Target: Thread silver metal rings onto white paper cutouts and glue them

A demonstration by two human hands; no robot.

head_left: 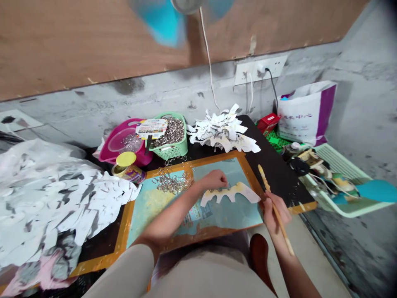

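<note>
A white cut-out strip (237, 191) with an arched outline lies on the blue, glue-stained work board (229, 217). Small metal rings and yellowish smears show along its upper edge. My left hand (216, 179) is over that edge, fingers pinched at a small metal ring (228, 186). Closed round a thin wooden stick (281, 223), my right hand (276, 213) is at the strip's right end and seems to touch it. The stick's far end is coated in something yellowish. A pile of loose metal rings (175, 182) lies left of my left hand.
Behind the board stand a green basket (172, 153) full of rings, a pink basket (107, 153) and a yellow-lidded can (127, 163). White cut-outs (223, 128) are stacked at the back; more (77, 203) heap at left. A pale green basket (350, 211) sits right. A fan (167, 25) hangs overhead.
</note>
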